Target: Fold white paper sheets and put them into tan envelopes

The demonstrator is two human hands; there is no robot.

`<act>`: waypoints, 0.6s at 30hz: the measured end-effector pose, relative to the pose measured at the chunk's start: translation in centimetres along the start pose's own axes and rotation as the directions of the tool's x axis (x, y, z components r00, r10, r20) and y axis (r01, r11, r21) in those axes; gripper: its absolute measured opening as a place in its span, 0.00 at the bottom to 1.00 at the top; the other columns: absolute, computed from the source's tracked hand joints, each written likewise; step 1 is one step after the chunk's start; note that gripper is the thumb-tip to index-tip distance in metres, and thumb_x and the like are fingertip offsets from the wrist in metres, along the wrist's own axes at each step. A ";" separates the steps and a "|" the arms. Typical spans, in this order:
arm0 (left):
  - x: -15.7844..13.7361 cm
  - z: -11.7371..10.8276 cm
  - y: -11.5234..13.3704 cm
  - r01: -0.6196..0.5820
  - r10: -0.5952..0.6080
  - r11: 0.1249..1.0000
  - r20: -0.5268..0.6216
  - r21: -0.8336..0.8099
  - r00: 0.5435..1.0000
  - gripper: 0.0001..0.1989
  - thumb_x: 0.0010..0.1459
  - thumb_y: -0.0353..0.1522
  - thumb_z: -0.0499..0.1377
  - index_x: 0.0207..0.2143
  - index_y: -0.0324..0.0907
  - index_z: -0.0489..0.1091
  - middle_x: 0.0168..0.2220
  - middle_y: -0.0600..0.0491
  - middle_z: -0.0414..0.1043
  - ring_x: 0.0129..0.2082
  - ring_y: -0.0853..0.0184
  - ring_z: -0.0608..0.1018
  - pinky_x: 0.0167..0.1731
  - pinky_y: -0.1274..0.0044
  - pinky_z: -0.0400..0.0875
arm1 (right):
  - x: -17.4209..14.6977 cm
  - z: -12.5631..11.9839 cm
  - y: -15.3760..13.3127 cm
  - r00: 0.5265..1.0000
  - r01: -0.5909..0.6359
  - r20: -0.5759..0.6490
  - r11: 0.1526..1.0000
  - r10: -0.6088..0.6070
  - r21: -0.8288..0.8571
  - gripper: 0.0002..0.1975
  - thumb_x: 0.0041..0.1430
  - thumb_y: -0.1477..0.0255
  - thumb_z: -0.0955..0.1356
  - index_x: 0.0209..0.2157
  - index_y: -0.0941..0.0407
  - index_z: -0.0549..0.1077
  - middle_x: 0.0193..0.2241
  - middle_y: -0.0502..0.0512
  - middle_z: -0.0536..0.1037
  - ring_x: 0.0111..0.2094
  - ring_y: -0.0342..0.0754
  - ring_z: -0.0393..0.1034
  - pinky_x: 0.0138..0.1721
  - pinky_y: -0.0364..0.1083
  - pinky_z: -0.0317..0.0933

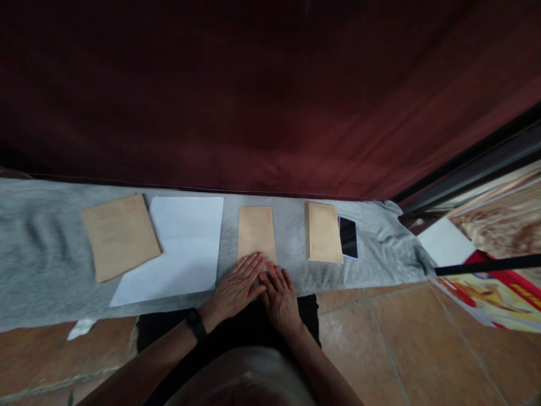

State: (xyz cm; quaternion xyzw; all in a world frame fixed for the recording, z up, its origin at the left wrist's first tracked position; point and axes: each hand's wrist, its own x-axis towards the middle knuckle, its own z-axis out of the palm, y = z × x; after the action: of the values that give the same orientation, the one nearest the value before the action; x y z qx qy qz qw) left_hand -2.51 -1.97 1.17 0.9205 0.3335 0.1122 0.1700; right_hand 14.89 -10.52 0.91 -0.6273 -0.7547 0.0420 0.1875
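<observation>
A brown paper envelope lies flat on the grey cloth, straight in front of me. My left hand, a dark band on its wrist, rests with outstretched fingers on the envelope's near end. Beside it, my right hand lies flat with its fingers out, touching the near right corner. The hands meet near the thumbs, and they hide the envelope's near edge. To the left, a stack of larger brown envelopes overlaps white paper sheets. On the right is a small pile of brown envelopes.
A phone lies against the right-hand pile. Grey cloth covers the long narrow surface, with a dark red panel rising behind it. A colourful printed box and a dark bar are at the far right, above the tiled floor.
</observation>
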 end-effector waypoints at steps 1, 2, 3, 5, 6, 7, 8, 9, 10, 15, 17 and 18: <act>-0.6 0.1 0.1 0.007 -0.006 1.000 -0.019 0.030 1.000 0.35 0.70 0.49 0.47 0.71 0.40 0.50 0.72 0.44 0.51 0.72 0.59 0.54 0.70 0.65 0.45 | -0.1 0.0 0.1 1.000 -0.005 -0.003 1.000 0.005 0.009 0.24 0.72 0.71 0.61 0.67 0.55 0.62 0.67 0.58 0.64 0.68 0.53 0.57 0.69 0.57 0.51; -1.2 0.2 0.1 0.010 -0.008 0.998 -0.035 0.059 0.999 0.36 0.69 0.49 0.47 0.72 0.40 0.49 0.72 0.44 0.51 0.72 0.59 0.54 0.70 0.65 0.46 | -0.1 0.0 0.3 1.000 -0.013 -0.009 1.000 0.013 0.017 0.24 0.73 0.71 0.60 0.67 0.55 0.62 0.66 0.57 0.65 0.68 0.52 0.58 0.69 0.57 0.51; -1.8 0.3 0.1 0.009 -0.004 0.996 -0.051 0.087 0.999 0.36 0.69 0.50 0.47 0.72 0.40 0.48 0.72 0.44 0.51 0.72 0.59 0.55 0.70 0.65 0.47 | -0.2 0.0 0.5 1.000 -0.020 -0.017 0.999 0.021 0.024 0.23 0.73 0.72 0.60 0.67 0.56 0.62 0.66 0.57 0.66 0.67 0.52 0.59 0.69 0.57 0.50; -2.8 0.4 -0.1 -0.001 0.012 0.990 -0.080 0.139 0.997 0.37 0.69 0.50 0.47 0.73 0.40 0.45 0.72 0.44 0.51 0.72 0.59 0.56 0.70 0.64 0.50 | -0.4 -0.1 0.9 0.999 -0.031 -0.031 0.999 0.032 0.035 0.23 0.74 0.71 0.59 0.67 0.56 0.62 0.66 0.57 0.66 0.67 0.52 0.60 0.69 0.57 0.50; -3.2 0.5 -0.2 -0.005 0.020 0.987 -0.094 0.162 0.995 0.38 0.69 0.50 0.47 0.73 0.40 0.44 0.72 0.44 0.52 0.72 0.59 0.56 0.69 0.64 0.51 | -0.4 -0.2 1.2 0.999 -0.034 -0.037 0.999 0.035 0.039 0.23 0.74 0.71 0.59 0.67 0.56 0.62 0.66 0.57 0.66 0.67 0.52 0.60 0.69 0.58 0.50; -3.6 0.6 -0.3 -0.006 0.026 0.983 -0.106 0.182 0.994 0.38 0.69 0.50 0.47 0.73 0.39 0.44 0.72 0.43 0.52 0.72 0.59 0.56 0.69 0.64 0.52 | -0.5 -0.4 1.4 0.998 -0.040 -0.044 0.998 0.042 0.041 0.23 0.74 0.71 0.58 0.67 0.56 0.62 0.66 0.57 0.67 0.67 0.53 0.60 0.69 0.58 0.50; -3.8 0.6 -0.4 -0.007 0.031 0.980 -0.117 0.197 0.993 0.38 0.70 0.50 0.47 0.73 0.39 0.44 0.72 0.43 0.52 0.71 0.59 0.57 0.69 0.64 0.53 | -0.5 -0.5 1.5 0.997 -0.047 -0.051 0.998 0.049 0.043 0.23 0.74 0.71 0.58 0.67 0.55 0.62 0.65 0.57 0.67 0.67 0.53 0.61 0.69 0.58 0.50; -4.1 0.7 -0.5 -0.006 0.033 0.978 -0.127 0.209 0.991 0.37 0.70 0.49 0.47 0.73 0.39 0.44 0.72 0.43 0.52 0.71 0.59 0.57 0.68 0.64 0.54 | -0.4 -0.7 1.5 0.997 -0.054 -0.056 0.998 0.056 0.045 0.23 0.74 0.70 0.58 0.67 0.55 0.62 0.65 0.58 0.68 0.67 0.53 0.60 0.69 0.59 0.50; -4.2 0.7 -0.5 -0.002 0.032 0.976 -0.135 0.218 0.990 0.37 0.69 0.49 0.47 0.72 0.38 0.45 0.72 0.43 0.53 0.71 0.58 0.57 0.68 0.64 0.54 | -0.3 -0.8 1.4 0.996 -0.060 -0.062 0.997 0.063 0.047 0.23 0.74 0.70 0.58 0.67 0.55 0.62 0.65 0.58 0.68 0.67 0.54 0.60 0.69 0.60 0.51; -4.2 1.3 -0.1 0.036 0.004 0.966 -0.155 0.257 0.988 0.36 0.68 0.47 0.50 0.71 0.37 0.51 0.71 0.41 0.54 0.71 0.55 0.58 0.68 0.62 0.55 | 0.7 -0.6 -0.6 0.999 -0.021 -0.042 0.993 0.026 0.114 0.23 0.74 0.68 0.58 0.67 0.58 0.63 0.65 0.59 0.67 0.68 0.54 0.58 0.69 0.60 0.51; -4.1 1.6 0.0 0.047 -0.003 0.958 -0.155 0.281 0.988 0.34 0.67 0.43 0.51 0.70 0.36 0.53 0.71 0.41 0.55 0.71 0.55 0.59 0.68 0.61 0.55 | 1.1 -0.2 -1.6 1.000 0.006 0.000 0.987 -0.006 0.163 0.24 0.74 0.67 0.60 0.67 0.59 0.62 0.65 0.60 0.68 0.68 0.53 0.58 0.70 0.59 0.52; -4.1 1.7 0.1 0.050 -0.004 0.955 -0.155 0.293 0.988 0.33 0.67 0.41 0.51 0.70 0.36 0.54 0.70 0.41 0.56 0.71 0.55 0.59 0.68 0.61 0.55 | 1.4 -0.1 -2.0 1.000 0.004 0.015 0.982 -0.006 0.189 0.24 0.73 0.67 0.60 0.67 0.59 0.63 0.65 0.60 0.68 0.68 0.53 0.58 0.70 0.59 0.52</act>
State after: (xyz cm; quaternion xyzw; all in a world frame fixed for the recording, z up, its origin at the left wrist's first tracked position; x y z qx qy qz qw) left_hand -5.04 -5.10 -0.70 0.9196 0.3712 0.1287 0.0060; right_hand 12.85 -9.58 1.90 -0.6045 -0.7503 0.1178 0.2404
